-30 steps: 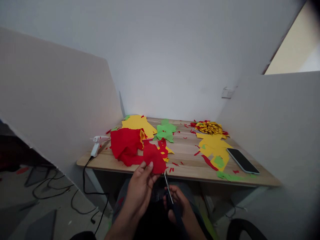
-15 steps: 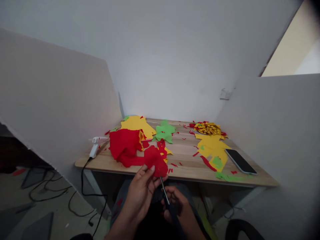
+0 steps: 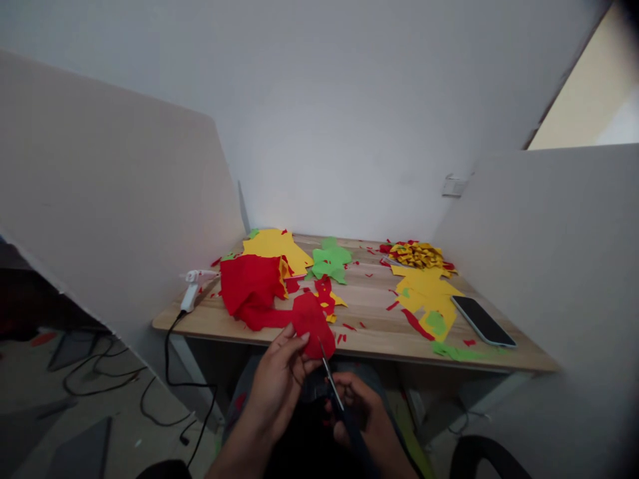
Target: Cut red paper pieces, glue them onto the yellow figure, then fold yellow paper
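Pinched in my left hand point(image 3: 282, 372) is a red felt-like piece point(image 3: 309, 322), held in front of the table's near edge. My right hand point(image 3: 360, 406) is closed around the dark handles of a pair of scissors point(image 3: 333, 384). Their metal blades point up and away, with the tips over the lower part of the red piece. Behind and left of my left hand lies a large crumpled red sheet point(image 3: 252, 286). A small red strip point(image 3: 324, 293) and a yellow scrap rest on the table just beyond the held piece.
A white glue gun point(image 3: 190, 293) with a black cord lies at the table's left edge. Green pieces point(image 3: 332, 258), yellow sheets point(image 3: 424, 289) and a yellow ruffled bundle point(image 3: 417, 255) are farther back. A phone point(image 3: 483, 321) lies at right. Partitions point(image 3: 120, 199) flank the table.
The red piece has turned slightly in my left hand and looks narrower. The scissors' tips now overlap its lower part more. The view has shifted a little.
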`<state>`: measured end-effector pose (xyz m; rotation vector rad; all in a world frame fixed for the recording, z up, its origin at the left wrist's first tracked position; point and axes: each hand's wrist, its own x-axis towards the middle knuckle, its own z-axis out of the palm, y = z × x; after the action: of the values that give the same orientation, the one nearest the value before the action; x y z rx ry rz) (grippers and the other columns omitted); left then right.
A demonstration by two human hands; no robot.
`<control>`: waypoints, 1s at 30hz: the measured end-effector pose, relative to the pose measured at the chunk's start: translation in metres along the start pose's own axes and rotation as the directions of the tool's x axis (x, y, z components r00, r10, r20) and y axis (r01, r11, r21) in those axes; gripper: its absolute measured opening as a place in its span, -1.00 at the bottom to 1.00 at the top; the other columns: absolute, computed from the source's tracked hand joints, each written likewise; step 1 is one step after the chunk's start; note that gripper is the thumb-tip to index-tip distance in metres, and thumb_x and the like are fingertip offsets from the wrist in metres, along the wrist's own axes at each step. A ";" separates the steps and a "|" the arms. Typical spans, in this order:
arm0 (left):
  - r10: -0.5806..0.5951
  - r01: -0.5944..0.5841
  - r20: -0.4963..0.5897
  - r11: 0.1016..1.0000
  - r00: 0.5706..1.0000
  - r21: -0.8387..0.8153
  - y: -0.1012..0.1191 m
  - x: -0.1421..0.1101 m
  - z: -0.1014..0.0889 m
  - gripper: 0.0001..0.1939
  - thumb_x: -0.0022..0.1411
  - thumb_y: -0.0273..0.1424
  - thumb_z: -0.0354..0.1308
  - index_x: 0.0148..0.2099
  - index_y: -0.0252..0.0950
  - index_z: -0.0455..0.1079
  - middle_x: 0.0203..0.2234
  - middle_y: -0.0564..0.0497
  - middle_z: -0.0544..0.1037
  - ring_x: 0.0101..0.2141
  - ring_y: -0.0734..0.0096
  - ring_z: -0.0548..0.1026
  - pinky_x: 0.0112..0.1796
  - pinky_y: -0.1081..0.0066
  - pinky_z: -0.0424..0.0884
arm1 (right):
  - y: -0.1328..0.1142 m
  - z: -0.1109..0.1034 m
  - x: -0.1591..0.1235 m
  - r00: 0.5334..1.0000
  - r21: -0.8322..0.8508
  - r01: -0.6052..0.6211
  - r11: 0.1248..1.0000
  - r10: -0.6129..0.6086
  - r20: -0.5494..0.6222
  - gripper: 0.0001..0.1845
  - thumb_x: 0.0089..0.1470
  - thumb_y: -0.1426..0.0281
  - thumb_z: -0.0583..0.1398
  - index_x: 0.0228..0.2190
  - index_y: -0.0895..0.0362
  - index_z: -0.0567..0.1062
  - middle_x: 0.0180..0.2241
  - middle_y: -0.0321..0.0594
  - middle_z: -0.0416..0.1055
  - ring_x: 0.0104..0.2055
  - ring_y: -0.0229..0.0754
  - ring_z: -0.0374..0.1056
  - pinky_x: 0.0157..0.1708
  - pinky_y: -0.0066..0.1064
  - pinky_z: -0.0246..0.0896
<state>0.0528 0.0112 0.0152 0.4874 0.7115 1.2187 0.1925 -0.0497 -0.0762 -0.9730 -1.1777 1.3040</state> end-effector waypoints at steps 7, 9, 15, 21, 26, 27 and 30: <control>0.002 -0.002 -0.027 1.000 1.000 0.003 -0.001 0.005 -0.004 -0.76 0.11 -0.65 0.16 -0.18 -0.31 0.32 -0.40 0.00 0.59 -0.46 0.40 0.59 -0.29 0.29 0.62 | -0.003 0.006 0.003 0.997 -0.053 -0.050 0.997 0.047 -0.062 -0.53 -0.33 0.32 0.42 -0.27 0.07 0.50 -0.52 -0.42 0.31 -0.50 -0.28 0.17 -0.45 -0.43 0.05; 0.009 -0.009 -0.015 1.000 1.000 -0.005 0.000 0.004 -0.003 -0.75 0.10 -0.64 0.17 -0.18 -0.30 0.31 -0.37 -0.01 0.59 -0.42 0.38 0.61 -0.27 0.30 0.61 | -0.002 0.007 0.003 0.996 -0.066 -0.050 0.997 0.045 -0.077 -0.53 -0.34 0.31 0.43 -0.29 0.08 0.49 -0.54 -0.43 0.28 -0.51 -0.29 0.15 -0.47 -0.44 0.03; 0.039 -0.039 0.006 0.999 0.999 0.035 0.001 0.005 -0.004 -0.70 -0.01 -0.61 0.30 -0.24 -0.30 0.31 -0.49 0.08 0.54 -0.53 0.48 0.54 -0.51 0.56 0.47 | 0.002 0.007 0.003 0.993 -0.087 -0.072 0.994 0.063 -0.101 -0.59 -0.28 0.30 0.39 -0.31 0.08 0.44 -0.47 -0.36 0.33 -0.44 -0.26 0.21 -0.43 -0.45 0.09; -0.003 -0.007 0.058 0.986 0.998 0.166 -0.009 0.004 -0.007 -0.31 -0.04 -0.50 0.40 0.15 -0.31 0.29 -0.40 0.04 0.57 -0.49 0.46 0.53 -0.46 0.51 0.47 | -0.003 0.005 0.002 0.997 -0.070 0.001 0.998 -0.007 -0.080 -0.54 -0.26 0.17 0.38 -0.29 0.06 0.42 -0.41 -0.31 0.39 -0.38 -0.22 0.29 -0.37 -0.42 0.16; 0.021 -0.027 0.038 0.988 0.999 0.154 -0.014 0.003 -0.007 -0.04 -0.10 -0.42 0.47 0.32 -0.34 0.12 -0.51 0.12 0.52 -0.53 0.45 0.51 -0.44 0.49 0.46 | -0.010 0.005 0.003 0.996 -0.105 -0.017 0.994 0.008 -0.088 -0.58 -0.25 0.23 0.36 -0.29 0.03 0.41 -0.40 -0.31 0.39 -0.38 -0.19 0.31 -0.36 -0.39 0.19; 0.035 -0.038 0.027 0.988 0.999 0.148 -0.013 0.003 -0.006 -0.03 -0.10 -0.42 0.47 0.32 -0.33 0.12 -0.51 0.12 0.52 -0.53 0.46 0.50 -0.45 0.50 0.45 | -0.010 0.006 0.004 0.996 -0.105 -0.021 0.994 0.012 -0.084 -0.59 -0.25 0.23 0.35 -0.30 0.03 0.41 -0.40 -0.31 0.39 -0.37 -0.18 0.31 -0.35 -0.38 0.19; 0.062 -0.062 0.002 0.987 0.998 0.146 -0.012 0.003 -0.005 -0.03 -0.11 -0.43 0.47 0.32 -0.31 0.14 -0.52 0.15 0.50 -0.54 0.46 0.50 -0.49 0.52 0.43 | -0.008 0.007 0.004 0.997 -0.094 -0.006 0.996 -0.001 -0.075 -0.61 -0.25 0.24 0.34 -0.30 0.04 0.41 -0.40 -0.30 0.39 -0.37 -0.18 0.29 -0.36 -0.38 0.17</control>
<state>0.0580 0.0109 0.0028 0.6333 0.7968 1.2304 0.1871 -0.0467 -0.0668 -1.0828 -1.1894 1.2123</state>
